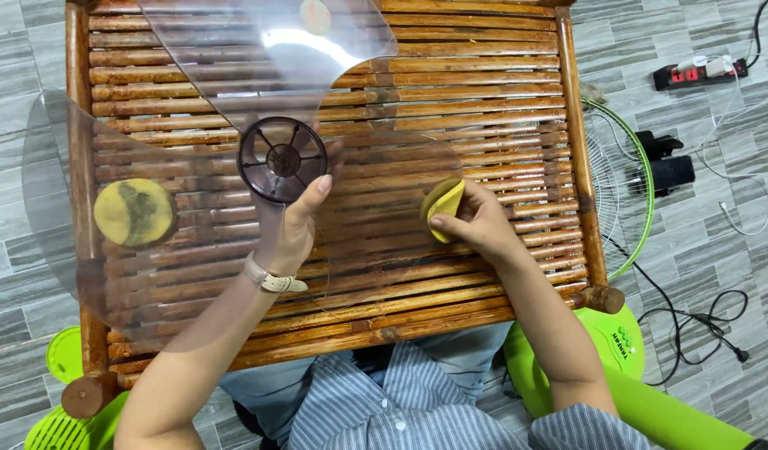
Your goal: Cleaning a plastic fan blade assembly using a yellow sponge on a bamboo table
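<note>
view from above, bamboo slat table (484,75). my left hand (296,225) reaches under the clear fan blade (259,58), fingers curled up around the dark round hub (282,160), thumb pressed at its right rim. my right hand (476,223) lies to the right of the hub, on the slats, fingertips pinching a folded yellow sticker (442,207). the hub is nearer the left hand; the blade lobes spread up, left and right from it, and the sticker sits on or just over the right lobe. count: one hub, three lobes, two round yellow stickers on lobes (134,212), one in my fingers, one wire fan guard (630,183) beside the table.
</note>
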